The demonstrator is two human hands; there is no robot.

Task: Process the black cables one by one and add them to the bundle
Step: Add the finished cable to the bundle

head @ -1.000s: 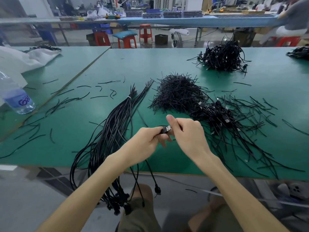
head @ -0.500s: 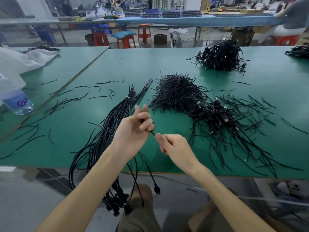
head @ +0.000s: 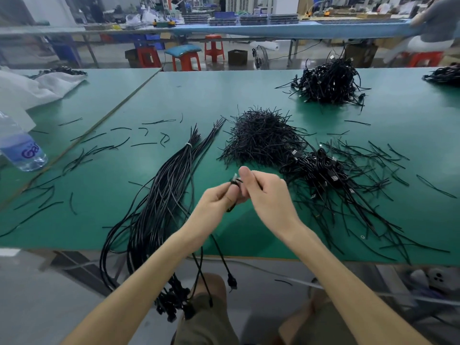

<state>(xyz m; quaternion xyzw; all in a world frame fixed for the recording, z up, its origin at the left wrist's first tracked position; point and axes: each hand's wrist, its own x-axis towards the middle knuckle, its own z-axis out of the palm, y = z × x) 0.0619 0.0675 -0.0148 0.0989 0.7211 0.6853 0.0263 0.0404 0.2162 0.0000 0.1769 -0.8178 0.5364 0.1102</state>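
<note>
My left hand point(head: 219, 200) and my right hand point(head: 267, 195) meet above the table's front edge, both pinching the plug end of one black cable point(head: 234, 182). The rest of that cable point(head: 222, 257) hangs down past the table edge. Left of my hands lies the long bundle of black cables point(head: 159, 195), tied near its far end with a white tie point(head: 188, 145); its plug ends droop over the edge. To the right sits a tangle of coiled black cables point(head: 321, 170).
A heap of short black ties point(head: 261, 138) sits beyond my hands, with loose ties scattered over the green table point(head: 249, 90). Another cable pile point(head: 328, 82) lies at the far right. A water bottle point(head: 21, 150) and white bags point(head: 32, 88) are at the left.
My hands drew apart half a second ago, the left one lifting the cable. Now they are back together, both at the plug end, held a little higher than one second ago.
</note>
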